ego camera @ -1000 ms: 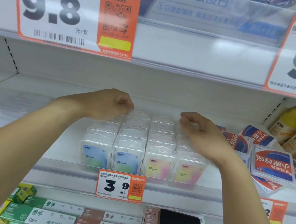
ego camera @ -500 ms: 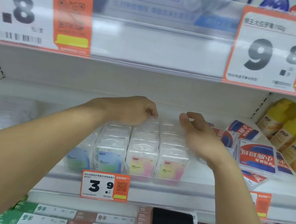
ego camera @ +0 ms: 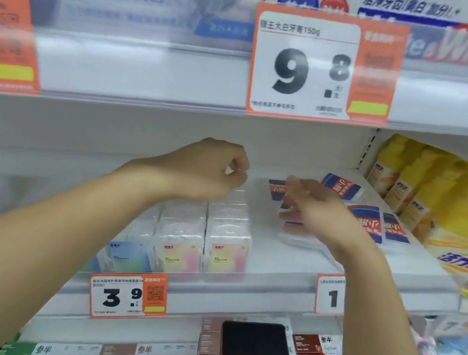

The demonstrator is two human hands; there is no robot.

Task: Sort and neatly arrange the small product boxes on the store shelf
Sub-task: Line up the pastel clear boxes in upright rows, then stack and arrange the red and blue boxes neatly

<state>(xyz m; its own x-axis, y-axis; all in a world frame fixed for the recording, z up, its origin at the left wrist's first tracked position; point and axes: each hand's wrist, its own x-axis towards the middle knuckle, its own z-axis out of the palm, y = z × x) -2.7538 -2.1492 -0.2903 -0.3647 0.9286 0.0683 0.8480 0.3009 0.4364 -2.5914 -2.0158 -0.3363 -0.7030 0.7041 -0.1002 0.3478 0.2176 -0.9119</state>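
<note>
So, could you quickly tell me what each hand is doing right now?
Left hand: fingers curled above the clear boxes, holding nothing visible.
Right hand: blurred, reaching toward the red-and-blue packs; grip cannot be told.

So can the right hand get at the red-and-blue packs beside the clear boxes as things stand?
Probably yes. The right hand already hovers over the nearest red-and-blue packs, nothing lies between them, and the clear boxes sit off to its left.

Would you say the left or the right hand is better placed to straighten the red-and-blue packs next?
Probably the right hand: it hovers over the red-and-blue packs, while the left hand sits curled above the clear boxes.
</note>
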